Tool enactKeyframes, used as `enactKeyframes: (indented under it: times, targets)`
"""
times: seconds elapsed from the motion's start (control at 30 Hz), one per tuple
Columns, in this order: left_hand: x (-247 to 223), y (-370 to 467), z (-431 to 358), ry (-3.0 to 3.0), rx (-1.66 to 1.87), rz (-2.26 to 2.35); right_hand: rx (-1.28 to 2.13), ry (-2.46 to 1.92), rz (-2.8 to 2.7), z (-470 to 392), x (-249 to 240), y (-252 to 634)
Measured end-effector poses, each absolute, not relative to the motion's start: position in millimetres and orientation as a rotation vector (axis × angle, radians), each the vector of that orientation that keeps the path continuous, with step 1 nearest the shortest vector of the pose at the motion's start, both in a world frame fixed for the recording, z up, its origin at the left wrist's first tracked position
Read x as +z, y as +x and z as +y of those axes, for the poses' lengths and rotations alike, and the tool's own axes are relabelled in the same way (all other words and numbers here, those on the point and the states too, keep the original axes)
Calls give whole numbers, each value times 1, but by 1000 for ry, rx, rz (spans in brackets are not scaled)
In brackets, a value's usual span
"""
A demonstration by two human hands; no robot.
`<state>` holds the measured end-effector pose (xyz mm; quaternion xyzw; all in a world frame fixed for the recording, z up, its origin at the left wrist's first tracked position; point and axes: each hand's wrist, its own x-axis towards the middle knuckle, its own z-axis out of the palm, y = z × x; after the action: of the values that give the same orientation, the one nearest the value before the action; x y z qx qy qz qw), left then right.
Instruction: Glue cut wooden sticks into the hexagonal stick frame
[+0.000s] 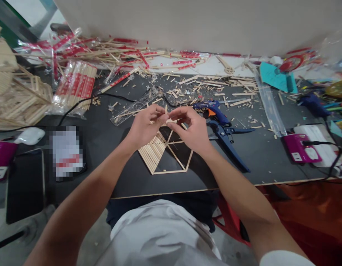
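Observation:
A many-sided frame of thin wooden sticks (152, 157) lies flat on the dark table; its left part is filled with sticks laid side by side, while its lower and right parts are open. Above its far edge, my left hand (148, 123) pinches a short wooden stick (166, 109) that stands up between the fingertips. My right hand (189, 127) is closed beside it, its fingertips close to the same stick. Whether the right fingers also grip a piece is hidden. Both hands cover the frame's far side.
A blue glue gun (216, 111) and blue cutters (229, 142) lie right of the hands. Stick offcuts (187, 87) litter the back. Wrapped stick bundles (75, 87), a phone (67, 153) and a stick structure (26, 96) are at left; a purple power socket (301, 147) is at right.

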<state>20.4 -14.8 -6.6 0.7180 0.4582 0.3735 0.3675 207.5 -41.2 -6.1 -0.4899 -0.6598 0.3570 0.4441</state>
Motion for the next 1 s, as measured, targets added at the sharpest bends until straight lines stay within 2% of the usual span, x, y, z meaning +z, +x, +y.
enactKeyframes:
  times: [0.23, 0.4, 0.7, 1.0]
  targets:
    - [-8, 21, -13, 1681, 1054, 1017, 860, -1293, -1738, -40, -16, 207]
    - [-2, 0, -3, 1757, 1044, 1202, 710, -1311, -1926, -29, -15, 221]
    - [0, -11, 4, 2082, 514, 1471, 435, -1264, -2219, -21, -27, 227]
    - [-1, -8, 5, 2057, 498, 1473, 385, -1277, -2260, -22, -26, 228]
